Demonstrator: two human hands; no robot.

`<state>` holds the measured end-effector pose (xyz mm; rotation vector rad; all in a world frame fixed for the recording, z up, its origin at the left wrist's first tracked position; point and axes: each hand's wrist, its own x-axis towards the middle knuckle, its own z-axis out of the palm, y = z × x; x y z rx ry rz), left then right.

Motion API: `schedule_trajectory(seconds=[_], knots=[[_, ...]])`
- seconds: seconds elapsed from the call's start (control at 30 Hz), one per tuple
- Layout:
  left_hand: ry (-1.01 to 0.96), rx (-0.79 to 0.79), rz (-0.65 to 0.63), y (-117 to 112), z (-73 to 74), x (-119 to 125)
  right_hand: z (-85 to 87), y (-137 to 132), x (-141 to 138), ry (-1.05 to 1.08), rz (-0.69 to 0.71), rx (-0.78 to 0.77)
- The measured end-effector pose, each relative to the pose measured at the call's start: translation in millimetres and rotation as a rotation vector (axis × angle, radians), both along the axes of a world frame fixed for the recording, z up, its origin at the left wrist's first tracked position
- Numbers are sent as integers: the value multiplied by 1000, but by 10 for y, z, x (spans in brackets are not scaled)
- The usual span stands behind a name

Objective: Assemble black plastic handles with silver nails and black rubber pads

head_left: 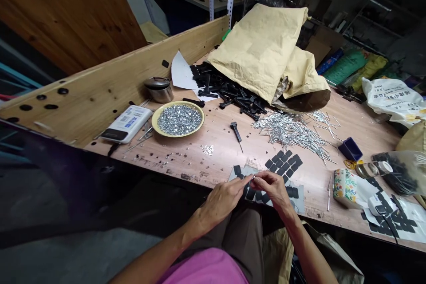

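Observation:
My left hand and my right hand meet at the near edge of the wooden table, fingertips pinched together on a small shiny metal piece. They hover over a grey sheet carrying several small black pads. A yellow dish full of small silver nuts sits to the left. A heap of thin metal pins lies to the right. One assembled black-headed pin lies alone mid-table.
A pile of black plastic parts spills from a tan paper sack at the back. A steel tin, a white power bank, a patterned cup, a blue box and plastic bags stand around.

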<state>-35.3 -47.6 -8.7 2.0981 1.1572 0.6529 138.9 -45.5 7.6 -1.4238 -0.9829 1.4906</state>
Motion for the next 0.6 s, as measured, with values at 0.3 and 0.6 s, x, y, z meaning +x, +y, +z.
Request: schedule_trajectory(seconds=[0.3,0.6], knots=[[-173,-40,-58,33,-15,10,24,-70,3,-48,-10,68],[-349,-120,-51,53,-15,109,12,-103,-48,-9,-136,94]])
